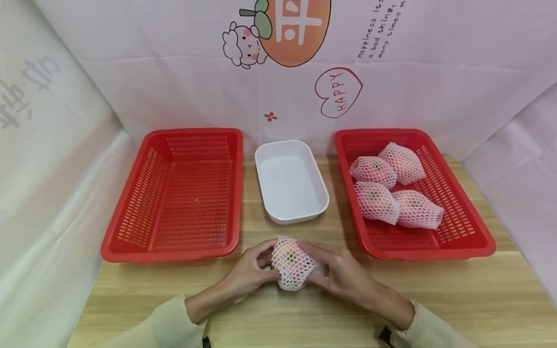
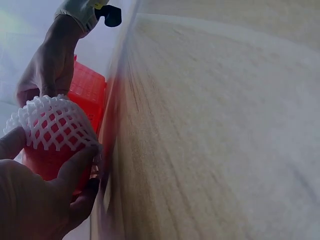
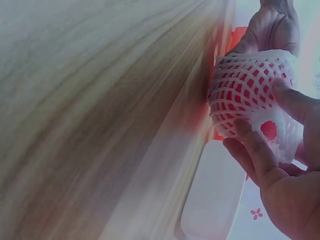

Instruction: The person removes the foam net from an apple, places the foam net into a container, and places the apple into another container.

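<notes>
Fingers of left hand and right hand grip a rounded, reddish fruit, green-marked, inside white foam netting. From it, white tray stands at twelve o'clock, red basket at ten, second basket at two.

I see a pale cream left sleeve and matching right sleeve, its cuff gathered, a small black fitting by each.

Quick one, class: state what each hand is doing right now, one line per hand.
Left hand: closed, holding one side of the netted fruit.
Right hand: closed, holding the same fruit's other side.
</notes>
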{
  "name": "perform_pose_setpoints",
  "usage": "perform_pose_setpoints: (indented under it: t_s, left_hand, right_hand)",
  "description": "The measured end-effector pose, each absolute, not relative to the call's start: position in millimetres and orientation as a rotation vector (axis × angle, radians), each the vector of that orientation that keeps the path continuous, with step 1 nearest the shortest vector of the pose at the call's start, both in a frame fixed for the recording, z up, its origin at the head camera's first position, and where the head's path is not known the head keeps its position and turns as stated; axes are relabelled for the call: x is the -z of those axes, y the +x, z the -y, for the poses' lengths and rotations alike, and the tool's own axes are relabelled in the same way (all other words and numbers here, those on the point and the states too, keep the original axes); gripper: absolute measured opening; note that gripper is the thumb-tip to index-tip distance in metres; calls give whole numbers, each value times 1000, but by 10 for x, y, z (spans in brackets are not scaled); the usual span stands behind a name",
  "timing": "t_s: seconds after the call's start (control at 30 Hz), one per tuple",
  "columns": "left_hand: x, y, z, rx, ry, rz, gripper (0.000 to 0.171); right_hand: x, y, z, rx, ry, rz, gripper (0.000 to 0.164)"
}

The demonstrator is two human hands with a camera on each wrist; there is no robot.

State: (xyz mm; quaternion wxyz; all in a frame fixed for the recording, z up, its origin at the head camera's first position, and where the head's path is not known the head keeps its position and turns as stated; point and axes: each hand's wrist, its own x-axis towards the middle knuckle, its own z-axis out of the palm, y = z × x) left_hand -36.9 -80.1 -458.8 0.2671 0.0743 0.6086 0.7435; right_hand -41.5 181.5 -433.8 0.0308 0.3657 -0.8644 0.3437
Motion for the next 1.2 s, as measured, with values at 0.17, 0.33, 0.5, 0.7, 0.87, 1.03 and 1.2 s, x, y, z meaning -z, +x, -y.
perform_pose_setpoints:
  t_s: [0.17,0.33,0.5,0.7,0.87,1.03,1.2]
  left_hand:
    - [4591,-354,811,-2015,226,-1638,80]
    - [4566,-342,831,-2023,218,-1610,81]
    - [4524,-330,847,-2030,202,-1594,81]
    - [4478,-313,880,-2041,154,-1570,82]
    - [4433,-299,898,-2036,137,-1574,83]
    - [4385,-287,907,-2036,132,-1576,83]
    - [4359,-276,925,-2038,127,-1567,82]
  right_hand:
    - [4327,-432,-1817,-1098,1136,2647,72]
    - [4327,-431,-1823,-1114,1163,2589,67]
    - [4312,-426,-1825,-1132,1183,2513,63]
    - [4292,-423,-1811,-1191,1185,2472,60]
    - [4284,-422,-1819,-1239,1180,2436,56]
    - [4262,-418,-1815,-1256,1165,2399,55]
    - [4245,-396,-1811,-1281,1139,2409,53]
